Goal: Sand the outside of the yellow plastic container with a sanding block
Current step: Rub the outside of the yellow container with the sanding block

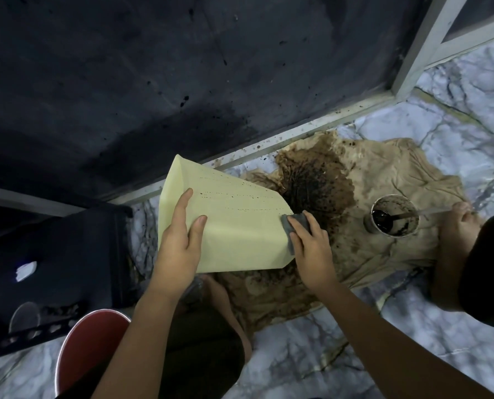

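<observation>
Two bare hands work on a pale yellow plastic container (234, 223) that lies tilted on its side over a stained tan cloth (389, 240) spread on a marbled floor (470, 90). The left hand (179, 240) lies flat on the container's upper face near its wide end, fingers spread and pressing down rather than closing around anything. The right hand (312, 251) presses a grey sanding block (296, 231) against the container's narrower right-hand edge, fingertips bent over the top of the block and the thumb tucked beneath, out of sight. Rows of small holes run across the container's upper face. Behind the block the cloth carries a large dark brown blotch (314, 182). A small round cup (394, 216) holding dark liquid and a stirring stick stands on the cloth to the right, well apart from the container. Part of a red stool (87, 344) shows at the lower left, beside a black crate (52, 269), and a dark wall (153, 82) fills the upper frame
</observation>
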